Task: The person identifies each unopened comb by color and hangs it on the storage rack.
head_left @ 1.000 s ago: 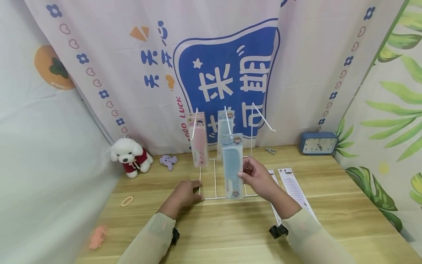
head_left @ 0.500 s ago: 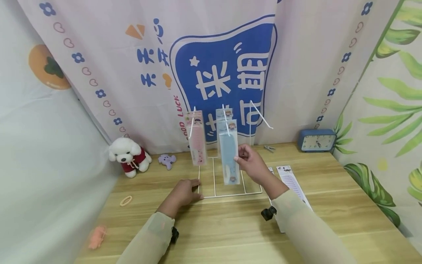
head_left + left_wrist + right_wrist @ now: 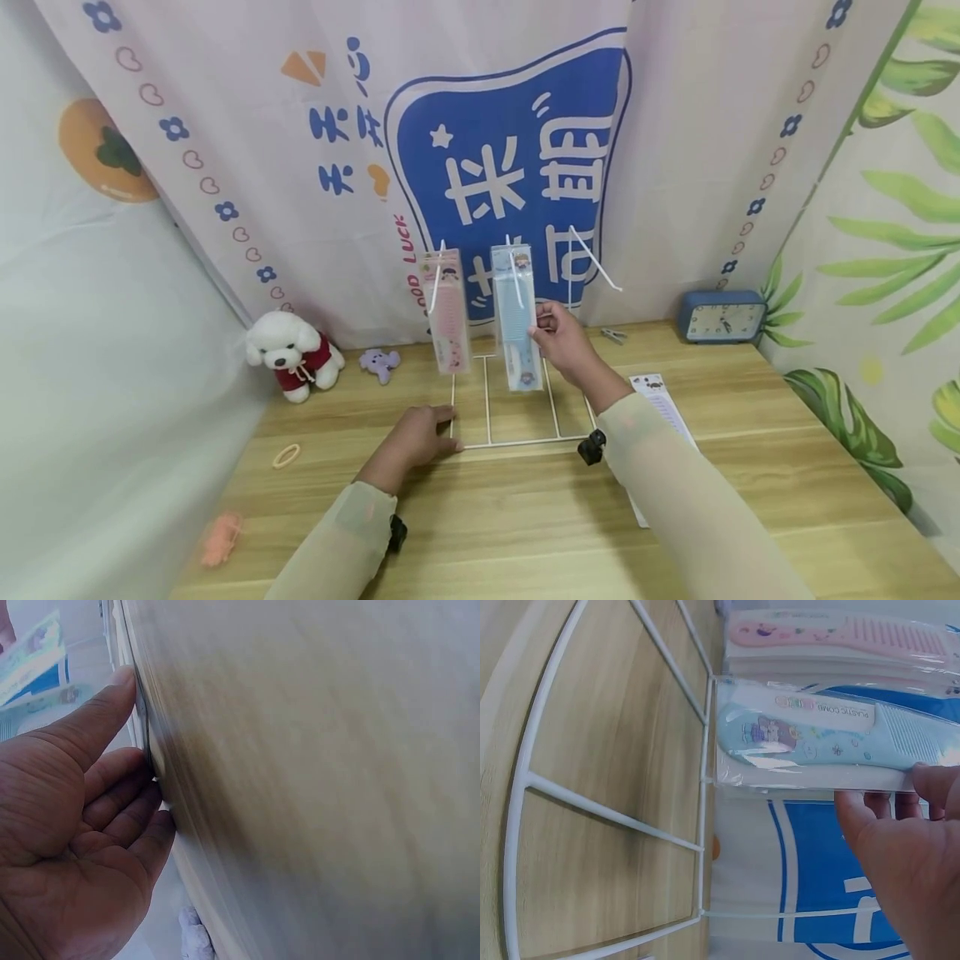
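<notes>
A white wire rack [image 3: 517, 439] stands on the wooden table [image 3: 525, 517]. A pink comb package [image 3: 446, 312] hangs on its left hook. At the middle hook my right hand [image 3: 558, 333] pinches the right edge of a blue comb package [image 3: 516, 317]. The right wrist view shows the fingers [image 3: 907, 847] on the blue comb package [image 3: 832, 742], with the pink comb package [image 3: 840, 637] beside it. The rack's right hook [image 3: 596, 262] is bare. My left hand [image 3: 423, 433] lies on the table. Its fingers [image 3: 112, 712] touch the rack's front left base wire [image 3: 142, 727].
A white plush dog [image 3: 292, 354] and a small purple toy [image 3: 381, 364] sit at the back left. A yellow hair band [image 3: 288, 456] and a pink toy [image 3: 221, 537] lie front left. A blue clock [image 3: 722, 317], a clip [image 3: 615, 337] and another comb package [image 3: 660, 404] are on the right.
My right hand has raised the blue comb package from in front of the rack up and back to the middle hook. The left hand has stayed at the rack's base.
</notes>
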